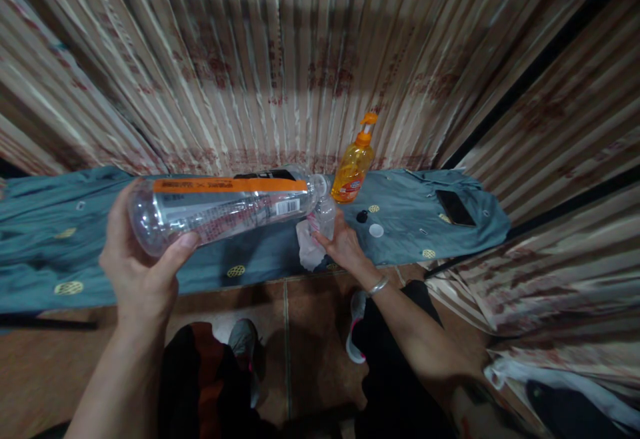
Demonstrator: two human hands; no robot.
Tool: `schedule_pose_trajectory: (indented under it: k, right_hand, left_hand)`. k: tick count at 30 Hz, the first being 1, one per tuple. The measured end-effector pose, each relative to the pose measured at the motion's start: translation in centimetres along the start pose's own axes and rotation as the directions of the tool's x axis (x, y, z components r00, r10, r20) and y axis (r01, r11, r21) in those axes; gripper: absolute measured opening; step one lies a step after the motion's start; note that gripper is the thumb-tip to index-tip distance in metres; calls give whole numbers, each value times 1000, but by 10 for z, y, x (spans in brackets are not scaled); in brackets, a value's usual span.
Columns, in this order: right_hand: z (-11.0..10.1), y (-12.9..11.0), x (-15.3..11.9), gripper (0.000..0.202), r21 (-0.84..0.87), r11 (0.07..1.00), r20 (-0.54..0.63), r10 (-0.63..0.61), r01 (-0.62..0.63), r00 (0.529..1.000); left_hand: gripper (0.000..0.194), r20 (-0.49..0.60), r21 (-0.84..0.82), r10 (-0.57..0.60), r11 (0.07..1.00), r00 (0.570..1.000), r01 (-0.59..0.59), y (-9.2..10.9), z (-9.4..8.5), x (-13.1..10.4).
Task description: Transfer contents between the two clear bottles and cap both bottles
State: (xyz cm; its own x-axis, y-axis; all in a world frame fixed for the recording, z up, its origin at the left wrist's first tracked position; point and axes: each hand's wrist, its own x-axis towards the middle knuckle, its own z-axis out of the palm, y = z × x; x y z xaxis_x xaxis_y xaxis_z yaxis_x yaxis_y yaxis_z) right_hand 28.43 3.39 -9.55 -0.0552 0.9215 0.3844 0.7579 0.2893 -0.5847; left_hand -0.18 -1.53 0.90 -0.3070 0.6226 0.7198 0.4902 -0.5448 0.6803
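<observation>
My left hand (140,272) is wrapped round the base of a large clear plastic bottle (235,219) with an orange strip on its label. The bottle lies nearly level, its uncapped mouth pointing right. Just below that mouth is a small clear bottle (327,215), which my right hand (345,245) grips from the right side. Whether the two bottles touch, I cannot tell. A crumpled white tissue (309,247) lies beside the small bottle. To the right of my right hand are a small black cap (362,216) and a white disc (377,231).
A pump bottle of yellow liquid (353,172) stands behind my right hand. A dark phone (455,208) rests on the right end of the blue cloth-covered surface (400,249). Pleated curtains (280,65) hang behind, and black poles (510,92) run along the right.
</observation>
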Motion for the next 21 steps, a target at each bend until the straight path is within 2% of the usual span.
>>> schedule_pose_trajectory:
  k: [21]
  right_hand:
    - [-2, -2, 0, 65, 18, 1000, 5, 10, -11, 1000]
  left_hand:
    - [77, 6, 24, 24, 999, 1000, -24, 4, 2, 2]
